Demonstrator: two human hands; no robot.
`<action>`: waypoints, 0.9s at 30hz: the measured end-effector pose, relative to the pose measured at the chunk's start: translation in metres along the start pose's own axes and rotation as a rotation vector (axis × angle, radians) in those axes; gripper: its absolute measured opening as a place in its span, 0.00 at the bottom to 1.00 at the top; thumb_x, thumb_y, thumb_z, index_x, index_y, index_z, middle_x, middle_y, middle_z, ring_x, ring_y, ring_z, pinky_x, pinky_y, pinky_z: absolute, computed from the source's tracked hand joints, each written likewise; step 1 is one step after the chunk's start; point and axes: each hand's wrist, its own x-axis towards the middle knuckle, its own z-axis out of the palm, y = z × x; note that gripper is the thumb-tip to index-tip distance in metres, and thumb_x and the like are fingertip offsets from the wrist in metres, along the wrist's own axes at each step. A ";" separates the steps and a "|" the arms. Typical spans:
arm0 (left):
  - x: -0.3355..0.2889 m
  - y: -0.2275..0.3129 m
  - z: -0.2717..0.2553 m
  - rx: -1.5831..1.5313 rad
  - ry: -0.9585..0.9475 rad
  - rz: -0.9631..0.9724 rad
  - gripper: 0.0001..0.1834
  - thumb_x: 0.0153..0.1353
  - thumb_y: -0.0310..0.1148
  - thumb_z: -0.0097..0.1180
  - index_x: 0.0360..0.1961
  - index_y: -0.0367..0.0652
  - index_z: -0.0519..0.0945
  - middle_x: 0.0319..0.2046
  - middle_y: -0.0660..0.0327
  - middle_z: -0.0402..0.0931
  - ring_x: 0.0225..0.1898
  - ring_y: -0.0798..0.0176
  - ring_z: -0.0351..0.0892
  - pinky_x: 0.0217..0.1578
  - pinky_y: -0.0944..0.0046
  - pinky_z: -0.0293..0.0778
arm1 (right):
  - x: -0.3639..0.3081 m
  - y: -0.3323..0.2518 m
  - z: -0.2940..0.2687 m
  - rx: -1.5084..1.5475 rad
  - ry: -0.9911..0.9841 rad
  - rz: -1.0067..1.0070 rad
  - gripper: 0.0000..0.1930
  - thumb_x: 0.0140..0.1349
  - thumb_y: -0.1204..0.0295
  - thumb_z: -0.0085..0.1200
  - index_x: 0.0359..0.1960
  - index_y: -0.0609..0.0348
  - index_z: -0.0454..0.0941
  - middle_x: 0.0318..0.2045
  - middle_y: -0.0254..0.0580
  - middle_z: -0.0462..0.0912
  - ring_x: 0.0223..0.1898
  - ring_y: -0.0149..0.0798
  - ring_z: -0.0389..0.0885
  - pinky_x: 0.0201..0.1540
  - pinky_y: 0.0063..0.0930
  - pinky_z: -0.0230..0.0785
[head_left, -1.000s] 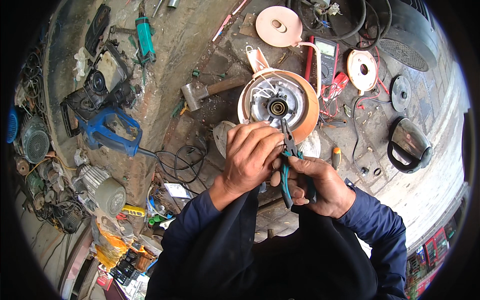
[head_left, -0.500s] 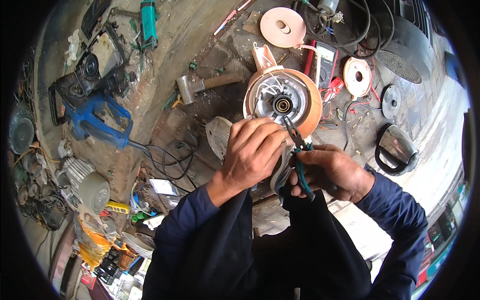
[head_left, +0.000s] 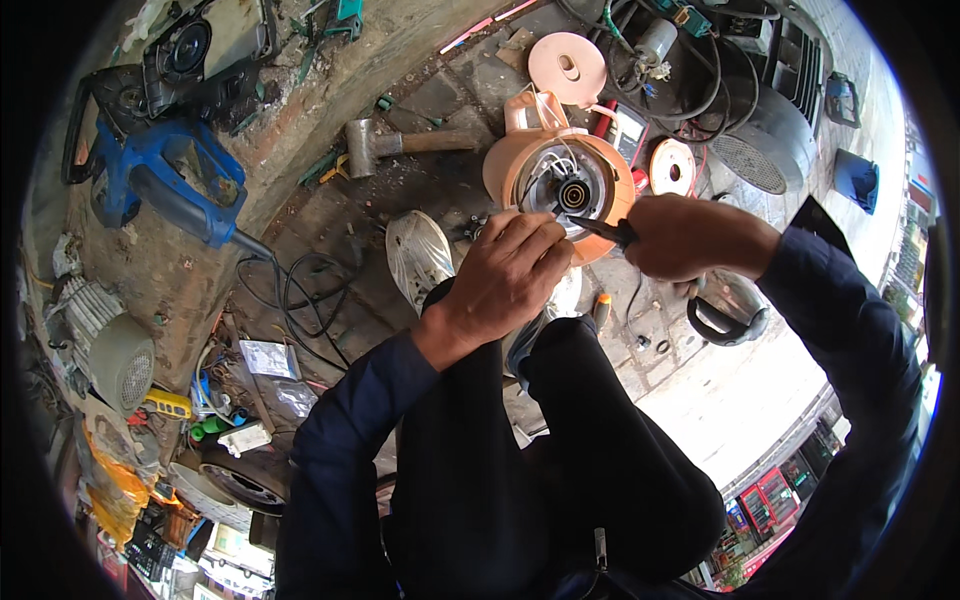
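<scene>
A peach-coloured kettle (head_left: 502, 172) lies bottom up, with white wires and a round ringed connector (head_left: 574, 194) showing in its metal underside. My left hand (head_left: 505, 270) is closed at the near rim, its fingertips pinched beside the connector; what they hold is hidden. In my right hand (head_left: 690, 240) is a pair of pliers (head_left: 605, 230), its jaws pointing left into the underside close to the left fingertips. The right fist hides the pliers' handles.
A hammer (head_left: 420, 142) lies left of the kettle. Behind it are a peach disc (head_left: 567, 68) and a multimeter (head_left: 626, 132). A peach ring (head_left: 672, 166), a metal kettle (head_left: 728, 308) and an orange-handled tool (head_left: 602, 308) lie right. A blue power tool (head_left: 180, 185) with a looping cord is far left.
My right hand has risen and turned over, so the pliers now point left, nearly level, instead of up. The left hand stays at the kettle's rim. The whole view has shifted.
</scene>
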 end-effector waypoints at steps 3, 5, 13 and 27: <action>-0.003 0.000 0.001 -0.008 -0.022 0.004 0.21 0.58 0.30 0.76 0.53 0.43 0.84 0.53 0.61 0.82 0.63 0.55 0.80 0.67 0.48 0.68 | -0.020 -0.024 0.009 -0.811 0.322 -0.407 0.09 0.63 0.71 0.60 0.37 0.62 0.90 0.36 0.47 0.93 0.42 0.45 0.94 0.43 0.46 0.85; -0.004 0.000 0.002 -0.014 -0.030 0.000 0.22 0.58 0.31 0.76 0.53 0.43 0.84 0.53 0.61 0.82 0.63 0.55 0.80 0.67 0.47 0.68 | -0.017 -0.050 0.025 -0.960 0.226 -0.082 0.05 0.60 0.69 0.66 0.31 0.53 0.92 0.34 0.40 0.92 0.37 0.44 0.93 0.34 0.41 0.82; -0.005 -0.003 0.004 0.000 0.017 0.018 0.18 0.59 0.30 0.75 0.50 0.42 0.86 0.53 0.59 0.84 0.63 0.55 0.80 0.66 0.48 0.70 | -0.027 0.017 0.047 -0.283 0.337 -0.073 0.10 0.66 0.69 0.59 0.37 0.63 0.87 0.32 0.51 0.90 0.35 0.51 0.91 0.40 0.48 0.79; -0.001 0.001 0.000 0.030 0.013 0.021 0.10 0.67 0.34 0.66 0.44 0.38 0.86 0.50 0.57 0.85 0.60 0.54 0.82 0.64 0.50 0.73 | 0.017 0.035 0.141 1.711 -0.251 -0.318 0.18 0.85 0.64 0.48 0.56 0.70 0.82 0.42 0.53 0.93 0.24 0.29 0.81 0.26 0.21 0.68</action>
